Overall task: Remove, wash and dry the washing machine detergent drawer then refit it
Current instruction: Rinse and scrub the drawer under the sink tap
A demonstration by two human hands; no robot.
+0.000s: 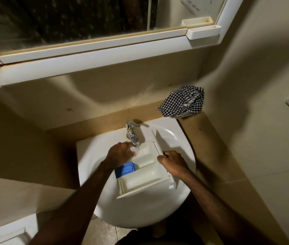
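Clamping the front panel end of the detergent drawer, right hand, fingers curled together round the white edge just right of the compartments, so as to steady the whole tray over the sink. Reaching into the far compartment of the drawer, left hand, fingers bent and pressed down inside it, seemingly rubbing at residue; whether closed on anything cannot be told, since blur and running water hide the fingertips. Lying across the basin of the sink, drawer tilted a little, far end up beneath the spout of the tap, near end jutting toward the person beyond the basin's hollow. Placed thus, by the look of it, so that water falls straight into the compartment being scrubbed and drains away along the slope. Sitting at the left side of the drawer, partly under the left forearm, blue insert, not taken out. Waiting on the table behind and to the right of the drawer, well apart from it and out of the splash, crumpled checked cloth, presumably for drying. Judging the task at its washing step: drawer out of the machine, rinsing under way, drying and refitting not yet done.
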